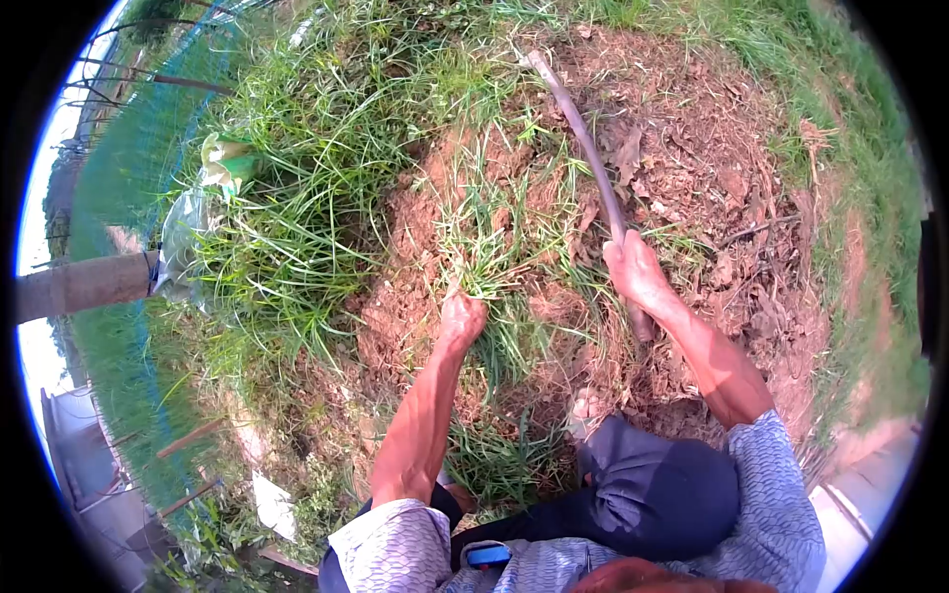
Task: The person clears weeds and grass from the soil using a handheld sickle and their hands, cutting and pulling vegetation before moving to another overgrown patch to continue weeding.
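Observation:
My left hand [463,314] is closed around a clump of grass [484,259] near the middle of the view, with blades spreading out above and beside the fist. To the right, my right hand [635,267] grips a long, slightly curved wooden handle [590,148] near its lower end. The handle runs up and to the left from the fist, and a short end shows below it. Its far end lies among grass and soil, and whether a tool head is there cannot be made out. Reddish soil [405,222] lies beside the grass clump.
Tall grass [287,217] grows on the left, by a grey post [89,285] with plastic bags [185,237] and green netting [119,366]. Dry leaves and loose soil [722,188] lie right. My bent knee [667,484] is below my right hand.

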Motion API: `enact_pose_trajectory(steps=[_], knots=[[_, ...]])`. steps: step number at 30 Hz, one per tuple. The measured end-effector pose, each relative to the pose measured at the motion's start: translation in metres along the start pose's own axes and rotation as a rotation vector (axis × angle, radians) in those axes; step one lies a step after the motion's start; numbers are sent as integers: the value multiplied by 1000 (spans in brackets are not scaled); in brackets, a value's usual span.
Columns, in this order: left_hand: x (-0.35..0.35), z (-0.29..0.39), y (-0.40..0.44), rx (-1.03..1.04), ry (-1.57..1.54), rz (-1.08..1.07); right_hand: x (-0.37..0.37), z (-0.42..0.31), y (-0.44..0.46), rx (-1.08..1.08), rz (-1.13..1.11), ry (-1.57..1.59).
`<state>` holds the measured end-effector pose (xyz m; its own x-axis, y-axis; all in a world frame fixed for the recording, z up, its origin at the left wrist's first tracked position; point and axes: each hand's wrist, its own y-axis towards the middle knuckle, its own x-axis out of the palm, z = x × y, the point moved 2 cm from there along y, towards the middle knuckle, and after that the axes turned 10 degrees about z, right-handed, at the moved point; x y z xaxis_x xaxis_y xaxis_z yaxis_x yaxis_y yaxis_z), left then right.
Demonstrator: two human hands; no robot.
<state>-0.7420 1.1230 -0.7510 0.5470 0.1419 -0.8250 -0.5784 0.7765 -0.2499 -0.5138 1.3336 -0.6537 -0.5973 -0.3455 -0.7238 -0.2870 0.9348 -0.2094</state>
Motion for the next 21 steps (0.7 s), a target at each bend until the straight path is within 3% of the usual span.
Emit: enact_pose_trajectory(steps=[2, 3, 4, 7, 9, 10, 14, 15, 16, 18, 21], knots=[[6, -6, 4, -89, -21, 1, 7, 14, 0, 15, -41, 86], [6, -8, 7, -86, -6, -12, 3, -8, -2, 135, -79, 122], [0, -2, 8, -217, -89, -92, -3, -27, 1, 260, -120, 153], [4, -5, 10, 38, 92, -59, 16, -28, 17, 253, -278, 275], [-3, -4, 10, -173, -51, -114, 14, -17, 6, 247, -269, 195], [1, -5, 9, -172, -56, -111, 14, 5, -3, 227, -219, 120], [10, -16, 10, -108, -40, 74, -11, -13, -27, 325, -266, 209], [15, -18, 12, -84, -5, 73, -5, -15, -29, 305, -199, 287], [17, -20, 15, -55, 36, 29, -5, -20, -21, 190, -282, 272], [19, -24, 18, 32, 156, -74, -11, -36, -29, 240, -287, 480], [17, -29, 22, 88, 175, -83, -44, -19, -76, 420, -328, 340]])
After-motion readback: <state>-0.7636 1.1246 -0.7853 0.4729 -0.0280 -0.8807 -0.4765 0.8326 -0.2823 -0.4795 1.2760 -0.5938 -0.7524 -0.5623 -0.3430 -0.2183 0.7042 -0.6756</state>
